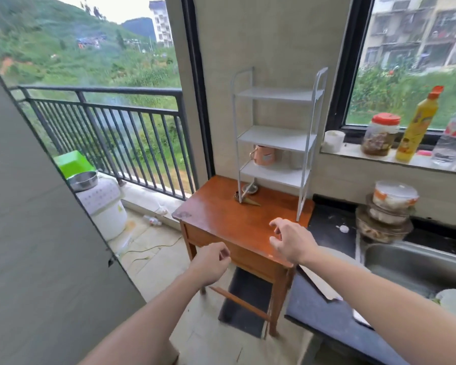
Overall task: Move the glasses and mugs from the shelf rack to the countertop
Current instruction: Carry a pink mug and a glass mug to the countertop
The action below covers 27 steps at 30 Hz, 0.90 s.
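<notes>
A white three-tier shelf rack (277, 138) stands on a small wooden table (221, 214). On its lowest tier sits a pink mug (264, 155) at the left, with clear glasses (291, 158) to its right, hard to make out. The upper two tiers look bare. The dark countertop (327, 227) lies to the right of the table. My right hand (291, 239) hovers over the table's front right corner, fingers spread, holding nothing. My left hand (211, 262) is lower, in front of the table's edge, fingers loosely curled with nothing in them.
A steel sink (416, 262) is set in the counter at right, with stacked lidded containers (387, 209) behind it. On the window sill stand a white cup (333, 140), a jar (381, 135), a yellow bottle (419, 127) and a water bottle (453, 138). A small metal item (248, 193) lies under the rack.
</notes>
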Motion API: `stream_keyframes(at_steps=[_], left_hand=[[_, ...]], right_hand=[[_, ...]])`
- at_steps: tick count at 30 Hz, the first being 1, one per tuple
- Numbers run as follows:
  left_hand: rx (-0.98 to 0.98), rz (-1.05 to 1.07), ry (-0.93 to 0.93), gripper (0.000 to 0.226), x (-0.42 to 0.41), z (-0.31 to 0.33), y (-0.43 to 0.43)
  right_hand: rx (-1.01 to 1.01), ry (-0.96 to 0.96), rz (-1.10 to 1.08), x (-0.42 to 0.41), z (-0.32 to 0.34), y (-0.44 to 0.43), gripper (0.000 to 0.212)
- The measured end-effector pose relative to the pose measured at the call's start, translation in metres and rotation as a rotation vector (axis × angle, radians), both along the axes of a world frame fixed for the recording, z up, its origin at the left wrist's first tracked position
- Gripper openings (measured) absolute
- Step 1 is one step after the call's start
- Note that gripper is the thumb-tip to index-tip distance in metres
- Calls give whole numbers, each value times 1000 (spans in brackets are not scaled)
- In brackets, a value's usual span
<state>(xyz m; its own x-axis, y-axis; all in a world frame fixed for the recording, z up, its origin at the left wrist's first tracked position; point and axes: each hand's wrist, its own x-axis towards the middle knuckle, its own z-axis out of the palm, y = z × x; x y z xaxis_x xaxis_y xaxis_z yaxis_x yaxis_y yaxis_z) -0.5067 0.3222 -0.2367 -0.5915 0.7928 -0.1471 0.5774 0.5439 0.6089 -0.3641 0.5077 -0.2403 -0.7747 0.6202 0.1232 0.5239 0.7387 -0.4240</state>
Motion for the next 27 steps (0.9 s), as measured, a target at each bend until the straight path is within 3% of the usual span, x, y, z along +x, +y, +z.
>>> stream_keyframes(at_steps=[7,12,23,27], left_hand=[[-16,-134,44,6,-134,11,80],[-6,-191,-1,5,-183,4,135],[81,-265,-2,27,-237,-3,288],[161,-266,43,47,-244,-13,351]], right_hand=[[-67,71,-167,-110,13,48,41],[-95,65,-251,-149,12,91,43],[-233,321,-597,-223,-22,254,52],[-262,434,-712,-244,-39,298,34]])
